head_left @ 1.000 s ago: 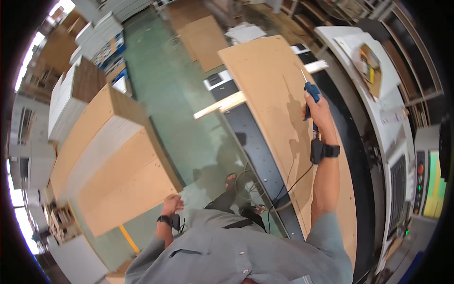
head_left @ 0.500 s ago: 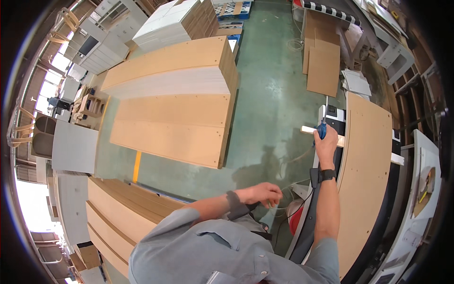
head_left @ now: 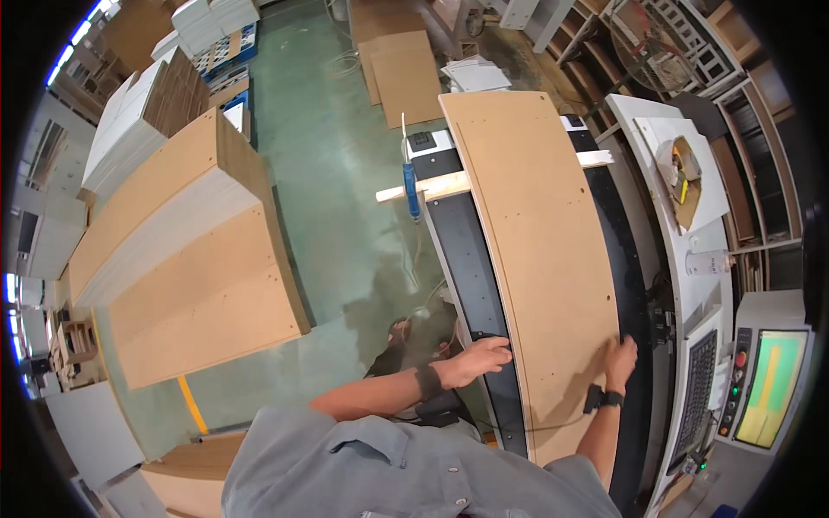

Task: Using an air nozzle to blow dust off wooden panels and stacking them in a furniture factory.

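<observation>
A long tan wooden panel (head_left: 553, 259) with small drilled holes lies lengthwise on a black machine bed (head_left: 466, 250). My left hand (head_left: 475, 361) is at its left edge, with loosely stretched fingers and fingertips right beside the edge. Across the panel, my right hand (head_left: 620, 364) has its fingers bent round the right edge. Farther along, a blue air blow gun (head_left: 410, 186) with a thin nozzle hangs at a pale wooden strip (head_left: 445, 185), which runs crosswise under the panel and sticks out on both sides.
To the left stands a stack of tan panels (head_left: 199, 293) on the green floor. Brown cardboard sheets (head_left: 401, 73) lie beyond the bed. Along the right side are a white side table (head_left: 665, 164), a black keyboard (head_left: 695, 388) and a lit control screen (head_left: 773, 388).
My right hand has let go of the blow gun, now hanging at the strip, and come back to the panel's right edge. My left hand has moved to the left edge. The view has swung right.
</observation>
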The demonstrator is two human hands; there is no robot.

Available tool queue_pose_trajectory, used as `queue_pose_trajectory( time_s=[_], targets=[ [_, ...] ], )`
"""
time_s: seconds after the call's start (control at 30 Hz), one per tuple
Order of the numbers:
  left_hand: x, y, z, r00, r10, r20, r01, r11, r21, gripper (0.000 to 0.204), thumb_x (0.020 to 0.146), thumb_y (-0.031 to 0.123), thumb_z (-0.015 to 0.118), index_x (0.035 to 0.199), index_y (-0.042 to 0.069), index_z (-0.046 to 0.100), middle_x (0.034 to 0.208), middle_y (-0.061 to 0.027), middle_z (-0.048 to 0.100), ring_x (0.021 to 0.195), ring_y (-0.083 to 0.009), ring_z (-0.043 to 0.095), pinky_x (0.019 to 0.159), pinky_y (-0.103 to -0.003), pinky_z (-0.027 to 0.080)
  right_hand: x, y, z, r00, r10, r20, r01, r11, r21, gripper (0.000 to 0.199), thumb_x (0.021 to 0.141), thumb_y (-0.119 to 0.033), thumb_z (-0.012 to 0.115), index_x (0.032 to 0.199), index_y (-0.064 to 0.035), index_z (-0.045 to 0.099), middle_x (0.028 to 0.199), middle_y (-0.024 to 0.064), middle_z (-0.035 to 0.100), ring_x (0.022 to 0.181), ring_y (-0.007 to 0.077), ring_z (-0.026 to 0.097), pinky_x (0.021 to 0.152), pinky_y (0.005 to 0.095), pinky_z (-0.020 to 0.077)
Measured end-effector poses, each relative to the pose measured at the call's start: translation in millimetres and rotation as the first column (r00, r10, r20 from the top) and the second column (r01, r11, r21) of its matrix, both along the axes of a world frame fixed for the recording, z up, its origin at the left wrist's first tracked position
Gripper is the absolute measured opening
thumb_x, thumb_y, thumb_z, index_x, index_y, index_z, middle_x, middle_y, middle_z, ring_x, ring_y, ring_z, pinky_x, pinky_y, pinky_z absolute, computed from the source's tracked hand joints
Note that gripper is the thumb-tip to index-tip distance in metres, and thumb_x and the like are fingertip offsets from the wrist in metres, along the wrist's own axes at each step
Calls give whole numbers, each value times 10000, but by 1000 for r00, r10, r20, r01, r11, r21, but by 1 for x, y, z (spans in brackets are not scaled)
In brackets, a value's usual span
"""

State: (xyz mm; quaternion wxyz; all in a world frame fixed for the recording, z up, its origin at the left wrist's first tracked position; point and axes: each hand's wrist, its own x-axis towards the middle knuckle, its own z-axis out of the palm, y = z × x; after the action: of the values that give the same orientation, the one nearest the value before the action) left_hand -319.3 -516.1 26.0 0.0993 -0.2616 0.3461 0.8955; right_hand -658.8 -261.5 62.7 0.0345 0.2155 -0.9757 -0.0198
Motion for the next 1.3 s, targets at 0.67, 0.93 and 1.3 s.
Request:
queue_pose_trajectory(
  time_s=[0.67, 0.93, 1.3],
  targets=[
    [-19, 9, 120, 772, 465, -434, -620, 700, -353, 416, 962, 167, 725, 1271, -29, 526, 1184, -142, 675, 1045, -183, 660, 879, -358, 559, -39, 20, 70, 641, 161, 751, 149, 933, -327, 807, 1092, -643, 420, 1300, 108, 628, 1233, 197, 699, 1093, 255, 664, 958, 359, 510],
    [69, -28, 125, 737, 564, -371, -667, 695, -269, 373, 1001, 145, 657, 1290, -49, 522, 1218, -114, 656, 1118, -141, 587, 974, -342, 506, 73, -114, 179, 845, 182, 502, -49, 963, -267, 623, 1123, -434, 513, 1357, 140, 574, 1229, 262, 695, 1071, 312, 660, 947, 356, 533],
    [257, -212, 100, 405, 849, -340, -900, 435, 16, 295, 1030, 173, 637, 1228, -45, 617, 1154, -82, 683, 1049, -121, 640, 889, -321, 547, 374, -341, 271, 664, 679, 311, -674, 725, -142, 627, 1109, -509, 490, 1197, 92, 642, 1054, 250, 689, 896, 310, 656, 820, 433, 532]
  ],
)
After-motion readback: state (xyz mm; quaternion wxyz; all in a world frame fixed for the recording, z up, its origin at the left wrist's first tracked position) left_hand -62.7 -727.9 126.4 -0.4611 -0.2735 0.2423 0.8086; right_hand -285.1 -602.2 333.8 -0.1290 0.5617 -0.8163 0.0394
